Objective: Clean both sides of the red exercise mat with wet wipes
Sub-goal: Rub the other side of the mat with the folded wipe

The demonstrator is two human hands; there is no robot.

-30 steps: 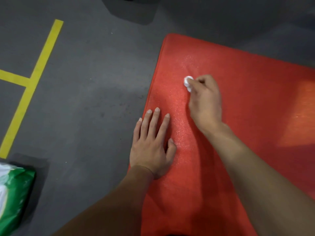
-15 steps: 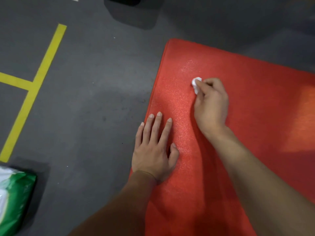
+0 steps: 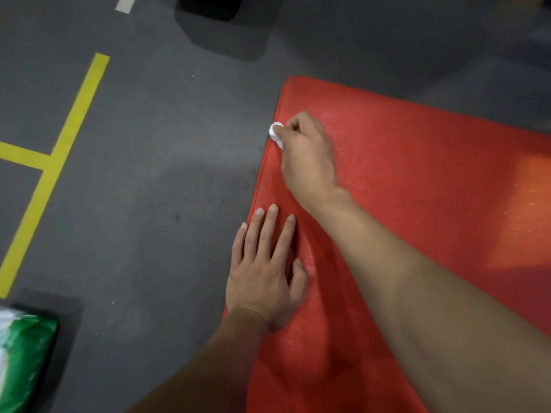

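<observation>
Red foam mat [image 3: 417, 204] flat on grey floor [image 3: 149, 189], long axis apparently running from 10 toward 4 o'clock. Left hand [image 3: 262, 278] flat, pinning its edge. Right hand [image 3: 307, 156] pinching balled wipe [image 3: 275, 134] at 12 o'clock, right at the edge; could overshoot onto dirty floor, soiling wipe.

The exercise mat [image 3: 417, 204] was bright red with a fine speckled, grainy texture, shading to a paler orange patch at its right side; the balled wet wipe [image 3: 276, 133] was plain white; the floor [image 3: 149, 204] was dark grey, mottled with lighter scuffs; the tape lines [image 3: 59, 156] on it were yellow, with one short white strip [image 3: 125, 3] at the top; the wipes pack [image 3: 21, 362] was green and white; a black object [image 3: 210, 5] sat at the top edge.
</observation>
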